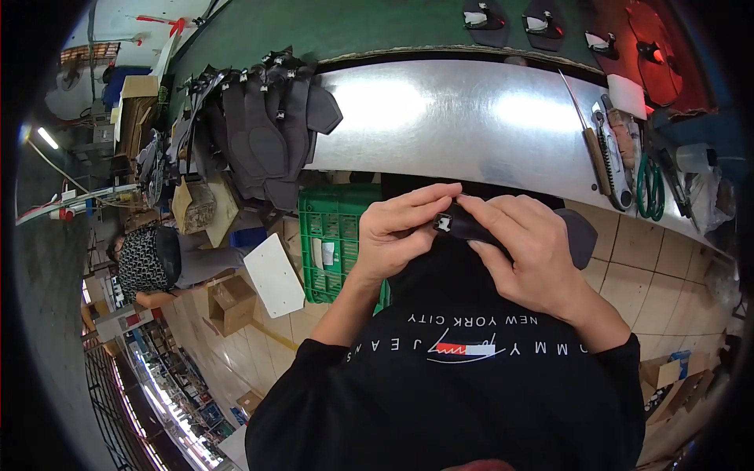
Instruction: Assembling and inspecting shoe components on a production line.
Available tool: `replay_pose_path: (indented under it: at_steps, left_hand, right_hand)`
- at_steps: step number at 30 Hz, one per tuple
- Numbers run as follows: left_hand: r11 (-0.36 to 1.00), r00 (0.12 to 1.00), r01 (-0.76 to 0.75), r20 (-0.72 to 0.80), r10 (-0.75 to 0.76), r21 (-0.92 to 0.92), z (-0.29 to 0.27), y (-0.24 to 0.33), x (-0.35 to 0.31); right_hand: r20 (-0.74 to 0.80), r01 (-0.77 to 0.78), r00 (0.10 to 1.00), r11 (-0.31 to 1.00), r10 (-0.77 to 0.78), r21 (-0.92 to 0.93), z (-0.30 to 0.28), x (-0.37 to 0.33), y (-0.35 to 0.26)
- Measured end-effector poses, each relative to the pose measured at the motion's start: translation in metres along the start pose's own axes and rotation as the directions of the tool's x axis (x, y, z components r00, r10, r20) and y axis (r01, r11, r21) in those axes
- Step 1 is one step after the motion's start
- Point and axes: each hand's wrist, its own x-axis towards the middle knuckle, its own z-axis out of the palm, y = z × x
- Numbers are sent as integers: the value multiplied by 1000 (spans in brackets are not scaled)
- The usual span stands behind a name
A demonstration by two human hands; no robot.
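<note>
In front of my chest, both hands are on a dark grey flat padded piece [581, 237] with a black strap-like part and a small white patch near its end. My left hand [397, 231] pinches the end beside the white patch, thumb below and fingers above. Around the black part [469, 226] my right hand [526, 247] is closed, its thumb underneath. The padded piece's grey end sticks out behind the right wrist; its middle is hidden by that hand. Similar dark grey padded pieces [267, 133] lie piled on the bench's left end, some hanging over the front edge.
A shiny metal bench [448, 118] runs across ahead. On its right lie an awl [594, 153], a utility knife [620, 177] and green-handled scissors [650, 188]. A green plastic crate [314, 271] stands below. At left, a person [157, 259] bends near a cardboard box [230, 304].
</note>
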Motion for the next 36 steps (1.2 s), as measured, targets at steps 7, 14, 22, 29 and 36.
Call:
replay_pose_path:
  at_steps: [7, 14, 22, 29, 36]
  left_hand:
    - [920, 929, 354, -50, -367, -171, 12, 14, 4]
    - [911, 917, 375, -75, -391, -170, 17, 13, 5]
    - [891, 892, 389, -147, -428, -232, 21, 9, 6]
    - [857, 856, 444, -159, -492, -260, 13, 5, 15]
    - [878, 863, 439, -183, -471, -189, 15, 3, 21]
  right_hand:
    - [58, -235, 972, 937, 228, 260, 5, 1, 11]
    - [52, -174, 984, 974, 169, 142, 8, 2, 14]
    - [80, 63, 995, 994, -56, -89, 5, 7, 17]
    - [238, -190, 963, 948, 128, 257, 5, 5, 29]
    - [121, -198, 977, 954, 174, 225, 21, -2, 32]
